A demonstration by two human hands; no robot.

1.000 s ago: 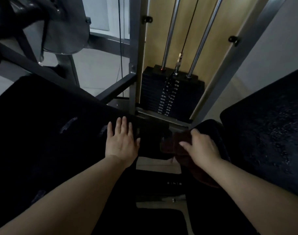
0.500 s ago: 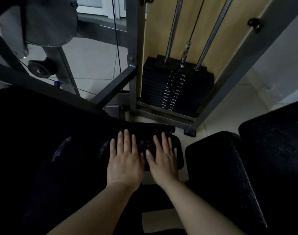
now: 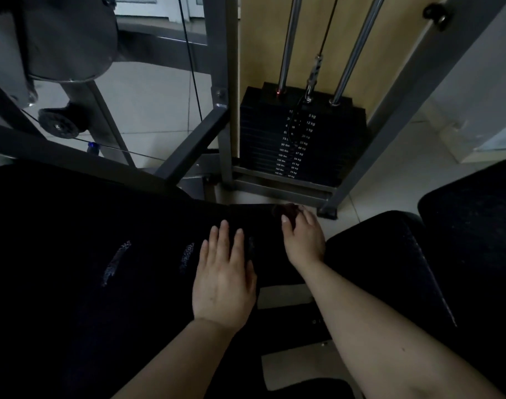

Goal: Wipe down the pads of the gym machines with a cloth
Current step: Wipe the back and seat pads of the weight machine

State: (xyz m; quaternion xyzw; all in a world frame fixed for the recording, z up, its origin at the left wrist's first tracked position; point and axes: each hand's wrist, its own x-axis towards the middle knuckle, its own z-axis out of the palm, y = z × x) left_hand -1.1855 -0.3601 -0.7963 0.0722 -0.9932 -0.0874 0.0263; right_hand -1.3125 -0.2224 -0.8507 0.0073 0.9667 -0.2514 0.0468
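Observation:
A large black pad (image 3: 87, 254) fills the lower left, its surface worn in two pale streaks. My left hand (image 3: 223, 280) lies flat on its right part, fingers straight. My right hand (image 3: 303, 237) is at the pad's far right corner, fingers curled over a dark brownish cloth (image 3: 286, 210) that shows only as a small bunch beyond the fingertips. Another black pad (image 3: 390, 269) sits to the right of my right forearm, with a third black pad (image 3: 476, 226) at the right edge.
The black weight stack (image 3: 297, 139) with its steel guide rods stands straight ahead inside a grey steel frame (image 3: 220, 110). A cable pulley (image 3: 60, 126) and grey cover are at the upper left. Pale floor tiles show between the machine parts.
My right hand carried the cloth from the right-hand pad onto the left pad beside my left hand, then pushed it forward and right to the pad's far corner. My left hand stayed flat.

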